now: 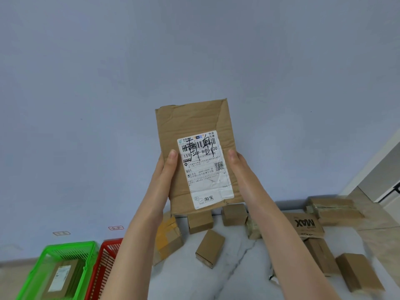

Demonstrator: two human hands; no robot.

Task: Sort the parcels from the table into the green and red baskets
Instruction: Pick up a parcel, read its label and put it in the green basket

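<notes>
A flat brown cardboard parcel (194, 126) with a white shipping label and black handwriting is held up in front of the wall. My left hand (164, 176) grips its left edge, thumb on the front. On the opposite edge, my right hand (240, 169) holds it the same way. The green basket (49, 254) stands at the lower left with a labelled parcel inside. The red basket (106, 256) is right beside it, partly hidden by my left forearm. Several brown parcels lie on the white marble table (238, 267) below.
Small boxes (210, 247) lie in the table's middle, a taped box (166, 239) at its left end. A flat "MAX" parcel (305, 224) and longer boxes (335, 208) lie to the right. Two small labels (115, 228) are stuck on the wall above the baskets.
</notes>
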